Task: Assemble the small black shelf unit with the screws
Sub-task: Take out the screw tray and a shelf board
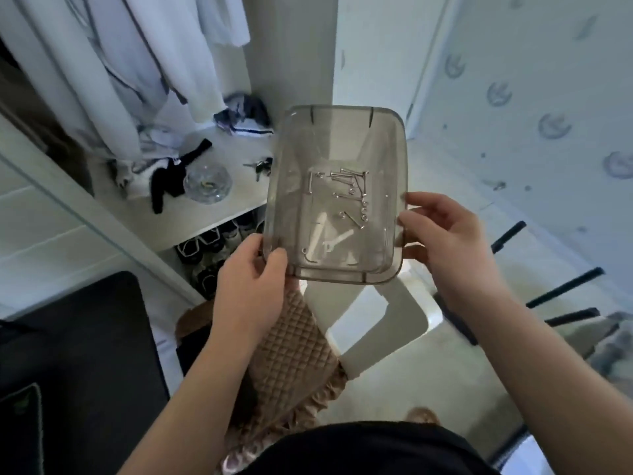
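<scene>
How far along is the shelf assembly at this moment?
Nothing looks joined yet. The left hand and right hand hold a translucent tray where loose screws and a small wrench lie. Black bars at the right look unjoined, so all screwing remains.

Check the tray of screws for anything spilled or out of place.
Nothing stands out. The screws lie loose but inside the clear tray, which the left hand and right hand grip by its edges.
</scene>
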Action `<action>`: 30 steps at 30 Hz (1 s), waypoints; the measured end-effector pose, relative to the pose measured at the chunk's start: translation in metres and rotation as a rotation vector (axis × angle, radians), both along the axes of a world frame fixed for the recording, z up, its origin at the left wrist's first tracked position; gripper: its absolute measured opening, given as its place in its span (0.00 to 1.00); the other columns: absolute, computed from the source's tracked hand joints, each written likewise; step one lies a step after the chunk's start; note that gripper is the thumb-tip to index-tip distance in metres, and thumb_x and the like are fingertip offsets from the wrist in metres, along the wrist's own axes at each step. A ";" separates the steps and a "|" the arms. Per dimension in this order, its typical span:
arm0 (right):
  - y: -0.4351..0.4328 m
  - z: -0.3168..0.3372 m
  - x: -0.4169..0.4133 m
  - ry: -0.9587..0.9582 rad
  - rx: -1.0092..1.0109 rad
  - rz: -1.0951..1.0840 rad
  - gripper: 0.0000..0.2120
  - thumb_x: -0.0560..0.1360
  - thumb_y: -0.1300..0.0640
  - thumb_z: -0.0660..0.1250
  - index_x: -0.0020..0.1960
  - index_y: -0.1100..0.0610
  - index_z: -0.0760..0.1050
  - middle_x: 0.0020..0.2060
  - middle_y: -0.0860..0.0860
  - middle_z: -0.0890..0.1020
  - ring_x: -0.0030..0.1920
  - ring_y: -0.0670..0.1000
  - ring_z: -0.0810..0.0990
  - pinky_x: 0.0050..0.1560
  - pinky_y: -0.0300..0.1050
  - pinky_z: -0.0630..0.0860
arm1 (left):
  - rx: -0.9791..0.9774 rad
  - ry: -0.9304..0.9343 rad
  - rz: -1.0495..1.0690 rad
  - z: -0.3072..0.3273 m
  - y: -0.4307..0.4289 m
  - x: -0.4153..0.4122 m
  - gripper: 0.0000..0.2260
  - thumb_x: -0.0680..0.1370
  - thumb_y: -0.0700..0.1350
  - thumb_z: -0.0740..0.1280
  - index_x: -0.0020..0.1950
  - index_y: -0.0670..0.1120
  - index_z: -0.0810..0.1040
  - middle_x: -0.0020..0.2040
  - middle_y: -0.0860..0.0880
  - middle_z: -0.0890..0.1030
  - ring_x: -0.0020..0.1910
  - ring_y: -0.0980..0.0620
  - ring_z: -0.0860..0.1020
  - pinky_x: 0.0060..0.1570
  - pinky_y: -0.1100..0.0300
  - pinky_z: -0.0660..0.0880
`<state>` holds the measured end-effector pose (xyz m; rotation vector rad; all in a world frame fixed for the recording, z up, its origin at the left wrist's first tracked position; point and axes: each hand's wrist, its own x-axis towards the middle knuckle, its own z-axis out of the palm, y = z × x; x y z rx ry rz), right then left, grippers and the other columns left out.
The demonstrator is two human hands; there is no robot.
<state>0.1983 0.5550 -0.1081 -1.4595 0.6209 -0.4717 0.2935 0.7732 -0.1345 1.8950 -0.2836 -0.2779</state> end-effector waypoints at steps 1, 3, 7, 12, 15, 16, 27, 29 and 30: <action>-0.011 0.004 -0.011 -0.010 -0.004 -0.025 0.11 0.76 0.60 0.70 0.58 0.54 0.80 0.41 0.53 0.83 0.37 0.51 0.82 0.41 0.46 0.80 | -0.018 -0.005 -0.032 0.005 -0.014 -0.004 0.09 0.78 0.49 0.62 0.46 0.47 0.79 0.39 0.48 0.83 0.38 0.47 0.83 0.40 0.49 0.81; -0.035 0.008 -0.033 -0.012 -0.011 -0.082 0.09 0.78 0.62 0.69 0.58 0.55 0.79 0.40 0.52 0.83 0.37 0.51 0.82 0.42 0.47 0.81 | -0.029 -0.014 -0.092 0.012 -0.043 -0.013 0.08 0.78 0.48 0.61 0.46 0.49 0.80 0.40 0.51 0.84 0.38 0.52 0.84 0.40 0.54 0.82; -0.087 0.009 -0.084 0.003 -0.011 -0.177 0.09 0.79 0.63 0.68 0.59 0.57 0.78 0.38 0.52 0.83 0.37 0.51 0.83 0.41 0.47 0.80 | -0.034 0.024 -0.194 0.017 -0.109 -0.040 0.08 0.77 0.49 0.62 0.48 0.51 0.81 0.41 0.52 0.85 0.40 0.50 0.85 0.47 0.46 0.81; -0.165 -0.003 -0.163 0.053 0.017 -0.235 0.10 0.78 0.58 0.70 0.60 0.55 0.78 0.42 0.53 0.85 0.40 0.53 0.85 0.44 0.50 0.82 | 0.044 0.054 -0.311 0.010 -0.195 -0.090 0.06 0.79 0.47 0.62 0.47 0.53 0.79 0.38 0.55 0.84 0.35 0.54 0.85 0.41 0.55 0.74; -0.217 -0.018 -0.212 0.126 0.002 -0.315 0.19 0.71 0.48 0.72 0.61 0.48 0.76 0.45 0.48 0.86 0.45 0.50 0.86 0.41 0.43 0.81 | 0.137 0.086 -0.419 -0.002 -0.247 -0.117 0.09 0.73 0.53 0.60 0.47 0.56 0.79 0.36 0.57 0.84 0.35 0.55 0.85 0.40 0.54 0.74; -0.236 -0.026 -0.227 0.157 -0.014 -0.351 0.21 0.69 0.47 0.72 0.62 0.46 0.75 0.46 0.46 0.86 0.46 0.48 0.86 0.42 0.42 0.81 | 0.171 0.098 -0.456 -0.007 -0.264 -0.126 0.10 0.72 0.53 0.60 0.47 0.56 0.79 0.37 0.58 0.84 0.35 0.54 0.85 0.41 0.53 0.76; -0.357 -0.150 -0.362 0.615 -0.086 -0.301 0.17 0.77 0.54 0.73 0.65 0.45 0.76 0.53 0.49 0.82 0.50 0.46 0.81 0.55 0.45 0.77 | 0.596 0.244 -0.944 -0.113 -0.401 -0.193 0.09 0.71 0.48 0.62 0.44 0.54 0.81 0.35 0.55 0.85 0.35 0.57 0.84 0.42 0.55 0.76; -0.356 -0.177 -0.377 0.712 -0.052 -0.295 0.15 0.77 0.55 0.72 0.64 0.49 0.79 0.50 0.50 0.83 0.48 0.51 0.81 0.55 0.49 0.78 | 0.659 0.284 -1.002 -0.138 -0.420 -0.196 0.09 0.74 0.44 0.63 0.46 0.52 0.82 0.36 0.54 0.85 0.36 0.56 0.85 0.45 0.55 0.77; -0.355 -0.193 -0.383 0.755 -0.039 -0.311 0.14 0.78 0.56 0.71 0.63 0.49 0.79 0.48 0.49 0.83 0.47 0.52 0.82 0.53 0.49 0.78 | 0.686 0.299 -1.019 -0.153 -0.429 -0.196 0.10 0.74 0.43 0.63 0.46 0.52 0.83 0.36 0.55 0.85 0.36 0.56 0.84 0.44 0.57 0.76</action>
